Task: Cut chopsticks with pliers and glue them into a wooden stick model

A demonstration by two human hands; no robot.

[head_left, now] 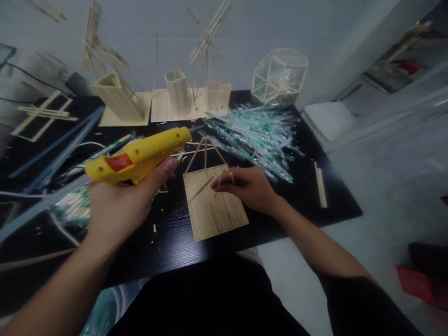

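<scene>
My left hand [129,200] is wrapped round a yellow glue gun [154,147], its nozzle pointing to the right above the table. Over a square panel of wooden sticks [217,214], my right hand [248,186] pinches a short thin wooden stick [222,177] between thumb and fingers. Another short stick [201,189] shows slantwise at the panel, left of my fingertips. From the panel's far edge rises a peaked frame of thin sticks [206,151]. My right fingers hide part of the panel.
A pile of clear and green plastic wrappers [259,135] covers the table's back right. Stick-built models [177,93] stand along the back, beside a faceted clear container [280,77]. Loose sticks [321,186] lie near the right edge. Cables and wrapped sticks [72,205] are at left.
</scene>
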